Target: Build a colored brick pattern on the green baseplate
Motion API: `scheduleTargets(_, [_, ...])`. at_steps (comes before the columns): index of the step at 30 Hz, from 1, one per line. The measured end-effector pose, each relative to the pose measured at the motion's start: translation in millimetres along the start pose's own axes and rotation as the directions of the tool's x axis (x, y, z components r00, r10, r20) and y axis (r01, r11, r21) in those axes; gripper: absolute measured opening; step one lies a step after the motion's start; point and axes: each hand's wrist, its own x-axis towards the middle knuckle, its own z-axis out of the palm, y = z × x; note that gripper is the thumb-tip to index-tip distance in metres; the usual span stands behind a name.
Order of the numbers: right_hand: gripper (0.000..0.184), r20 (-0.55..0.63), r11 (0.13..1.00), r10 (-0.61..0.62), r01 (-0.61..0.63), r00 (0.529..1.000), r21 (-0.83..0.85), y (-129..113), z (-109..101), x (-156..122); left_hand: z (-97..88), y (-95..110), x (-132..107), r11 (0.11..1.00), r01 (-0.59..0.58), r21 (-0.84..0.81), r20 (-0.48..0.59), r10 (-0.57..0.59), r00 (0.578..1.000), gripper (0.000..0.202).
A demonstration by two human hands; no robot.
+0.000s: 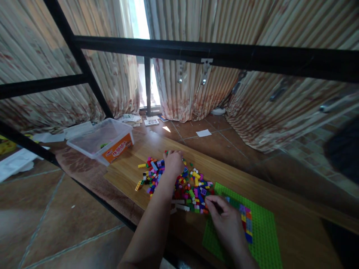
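Note:
Small toy building bricks in many colours lie in a loose pile (193, 190) on a wooden board (126, 168). My left hand (174, 162) reaches into the far part of this pile, its back toward me and its fingers bent down out of sight among the bricks. Over the near left part of a green studded baseplate (265, 228) is my right hand (226, 216). Its thumb and index finger are pinched together at the pile's right edge; anything between them is too small to make out. Coloured bricks (248, 224) stand in rows on the baseplate, partly covered by this hand.
A clear plastic box (97, 140) with an orange label stands at the board's far left. Black metal bars (168, 45) cross in front of striped curtains (238, 30). Papers (203, 133) and booklets lie on the tiled floor (42, 213). White trays (19, 162) are at the left.

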Motion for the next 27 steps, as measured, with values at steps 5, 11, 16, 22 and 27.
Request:
scheduleTargets(5, [0.024, -0.010, 0.999, -0.028, 0.029, 1.000, 0.026, -1.8, -1.5, -0.9, -17.6, -3.4, 0.8, 0.999, 0.039, -0.036, -0.041, -0.040, 0.998, 0.035])
scheduleTargets(11, [0.023, -0.059, 0.977, 0.045, -0.031, 0.997, 0.212, -13.5, -5.4, 0.5, -36.5, 6.6, -42.5, 0.630, 0.084, -0.772, 0.088, -0.025, 0.996, 0.026])
scheduleTargets(16, [0.028, -0.018, 0.811, 0.202, -0.157, 0.979, 0.564, -27.6, -2.5, 2.8, -33.5, 34.1, -86.9, 0.335, 0.127, -0.934, 0.188, 0.156, 0.970, 0.027])
scheduleTargets(22, [0.037, 0.126, 0.485, 0.271, -0.248, 0.954, 0.839, -33.2, 0.8, 7.7, -29.5, 51.5, -94.3, 0.530, -0.011, -0.848, 0.183, 0.313, 0.932, 0.022])
scheduleTargets(27, [0.037, 0.086, 0.474, 0.305, -0.230, 0.948, 0.850, -32.1, 1.2, 11.5, -27.5, 55.3, -95.4, 0.673, -0.191, -0.714, 0.117, 0.384, 0.916, 0.028])
